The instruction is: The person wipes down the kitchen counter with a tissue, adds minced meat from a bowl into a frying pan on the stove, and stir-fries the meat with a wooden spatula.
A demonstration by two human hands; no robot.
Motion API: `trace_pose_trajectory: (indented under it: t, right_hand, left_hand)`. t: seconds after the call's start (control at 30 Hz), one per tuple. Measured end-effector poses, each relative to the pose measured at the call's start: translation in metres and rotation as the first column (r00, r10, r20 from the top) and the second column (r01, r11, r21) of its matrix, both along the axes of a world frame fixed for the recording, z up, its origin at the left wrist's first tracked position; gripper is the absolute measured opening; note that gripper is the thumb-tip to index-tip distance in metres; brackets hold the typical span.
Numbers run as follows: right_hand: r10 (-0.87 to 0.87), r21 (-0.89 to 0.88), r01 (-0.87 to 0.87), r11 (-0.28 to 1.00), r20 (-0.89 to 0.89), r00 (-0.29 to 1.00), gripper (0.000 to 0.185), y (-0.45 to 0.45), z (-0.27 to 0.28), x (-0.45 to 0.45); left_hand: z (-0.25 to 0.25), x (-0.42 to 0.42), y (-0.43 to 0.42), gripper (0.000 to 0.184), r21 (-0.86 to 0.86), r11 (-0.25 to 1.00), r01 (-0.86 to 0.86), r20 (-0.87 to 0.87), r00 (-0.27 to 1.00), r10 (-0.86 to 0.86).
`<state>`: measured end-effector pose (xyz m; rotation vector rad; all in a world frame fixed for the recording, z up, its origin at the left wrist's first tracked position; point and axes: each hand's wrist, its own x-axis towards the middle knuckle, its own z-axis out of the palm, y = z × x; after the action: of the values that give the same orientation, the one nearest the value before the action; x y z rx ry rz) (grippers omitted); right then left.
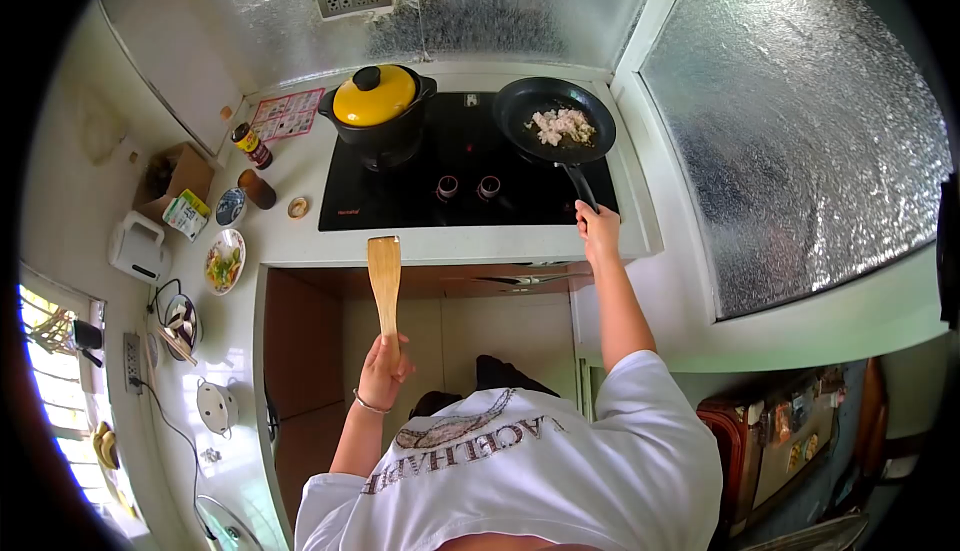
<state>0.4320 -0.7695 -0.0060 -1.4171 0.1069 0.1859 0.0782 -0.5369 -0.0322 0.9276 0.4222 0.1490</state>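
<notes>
My left hand [382, 371] is closed around the handle of a wooden spatula [384, 276], its flat blade pointing up toward the counter's front edge. My right hand [598, 229] grips the handle of a black frying pan [515, 131] at the right of the cooktop. Pale, crumbled food that looks like minced meat [562, 127] lies in the middle of the pan. The spatula is well apart from the pan.
A black pot with a yellow lid [375, 99] stands on the left of the black cooktop [400, 206]. Along the left counter are a sauce bottle [252, 146], a brown jar [257, 189], a bowl of cut vegetables [225, 261] and a white pot [216, 408]. Foil covers the walls.
</notes>
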Motion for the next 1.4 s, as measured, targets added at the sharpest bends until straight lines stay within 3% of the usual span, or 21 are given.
trace_pose_trajectory:
  t: [0.33, 0.57, 0.63, 0.67, 0.7, 0.77, 0.83, 0.87, 0.9, 0.97, 1.0, 1.03, 1.1, 1.13, 1.17, 1.23, 1.3, 1.37, 1.4]
  right_hand:
    - [-0.061, -0.014, 0.061, 0.998, -0.037, 0.997, 0.029, 0.023, -0.024, 0.019]
    - [0.091, -0.048, -0.093, 0.995, -0.036, 0.995, 0.028, 0.045, -0.035, 0.014]
    - [0.002, 0.018, 0.001, 1.0, -0.194, 0.981, 0.036, 0.046, -0.024, 0.009]
    - [-0.092, -0.208, 0.09, 0.974, 0.001, 0.996, 0.044, 0.037, -0.046, 0.012]
    - [-0.064, -0.595, 0.224, 0.772, 0.278, 0.959, 0.043, 0.032, -0.025, -0.007]
    - [0.012, -0.653, 0.328, 0.682, 0.458, 0.889, 0.04, 0.036, 0.002, -0.054]
    - [0.181, -0.718, 0.185, 0.671, 0.401, 0.898, 0.035, 0.055, 0.023, -0.1]
    - [0.206, -0.609, 0.099, 0.787, 0.411, 0.888, 0.033, 0.063, 0.03, -0.112]
    - [0.23, -0.481, 0.005, 0.877, 0.428, 0.874, 0.032, 0.069, 0.037, -0.12]
    - [0.256, -0.489, -0.059, 0.87, 0.346, 0.903, 0.031, 0.078, 0.052, -0.126]
    - [0.194, -0.486, 0.068, 0.872, 0.47, 0.861, 0.032, 0.08, 0.051, -0.12]
    - [0.198, -0.489, 0.067, 0.869, 0.469, 0.861, 0.032, 0.075, 0.051, -0.113]
    - [0.083, -0.419, 0.063, 0.906, 0.32, 0.944, 0.031, 0.062, 0.049, -0.098]
    - [0.059, -0.379, 0.082, 0.922, 0.346, 0.936, 0.028, 0.054, 0.043, -0.085]
    - [0.049, -0.285, 0.02, 0.958, 0.234, 0.971, 0.023, 0.04, 0.044, -0.075]
    - [-0.076, -0.193, 0.126, 0.973, 0.248, 0.966, 0.024, 0.023, 0.057, -0.044]
    - [-0.009, -0.407, 0.138, 0.903, 0.304, 0.953, 0.022, -0.019, 0.06, 0.009]
    - [0.143, -0.649, 0.241, 0.722, 0.48, 0.865, 0.018, -0.05, 0.061, 0.064]
    - [0.155, -0.647, 0.228, 0.727, 0.479, 0.864, 0.018, -0.056, 0.058, 0.089]
  left_hand:
    - [0.007, 0.045, 0.019, 0.033, 0.013, 0.992, 0.122, -0.078, 0.99, -0.12]
    - [0.022, 0.095, 0.039, 0.034, -0.036, 0.94, 0.339, -0.008, 0.941, -0.339]
    - [0.027, 0.118, 0.042, 0.033, -0.056, 0.901, 0.431, 0.053, 0.902, -0.429]
    - [0.029, 0.13, 0.042, 0.033, -0.087, 0.873, 0.481, 0.091, 0.876, -0.474]
    - [0.031, 0.141, 0.036, 0.033, -0.094, 0.866, 0.491, 0.086, 0.871, -0.484]
    - [0.035, 0.168, 0.016, 0.032, 0.0, 0.903, 0.43, 0.168, 0.89, -0.424]
    - [0.044, 0.192, -0.004, 0.033, 0.037, 0.895, 0.444, 0.182, 0.878, -0.443]
    - [0.047, 0.201, -0.015, 0.033, 0.077, 0.894, 0.442, 0.185, 0.875, -0.448]
    - [0.049, 0.212, -0.029, 0.033, 0.008, 0.882, 0.471, 0.241, 0.855, -0.459]
    - [0.06, 0.226, -0.042, 0.033, -0.088, 0.805, 0.587, 0.218, 0.8, -0.559]
    - [0.063, 0.235, -0.052, 0.033, -0.111, 0.812, 0.573, 0.284, 0.801, -0.527]
    - [0.063, 0.245, -0.06, 0.033, -0.114, 0.812, 0.572, 0.287, 0.801, -0.525]
    - [0.064, 0.264, -0.072, 0.035, -0.166, 0.755, 0.635, 0.272, 0.765, -0.584]
    - [0.069, 0.271, -0.078, 0.037, -0.215, 0.74, 0.637, 0.238, 0.769, -0.593]
    - [0.069, 0.277, -0.086, 0.037, -0.224, 0.748, 0.624, 0.24, 0.78, -0.578]
    - [0.068, 0.291, -0.103, 0.04, -0.17, 0.834, 0.526, 0.136, 0.85, -0.508]
    - [0.066, 0.288, -0.106, 0.039, 0.04, 0.905, 0.424, 0.084, 0.901, -0.426]
    - [0.05, 0.28, -0.099, 0.037, 0.138, 0.918, 0.371, 0.086, 0.919, -0.384]
    - [0.04, 0.279, -0.098, 0.037, 0.139, 0.923, 0.357, 0.083, 0.925, -0.371]
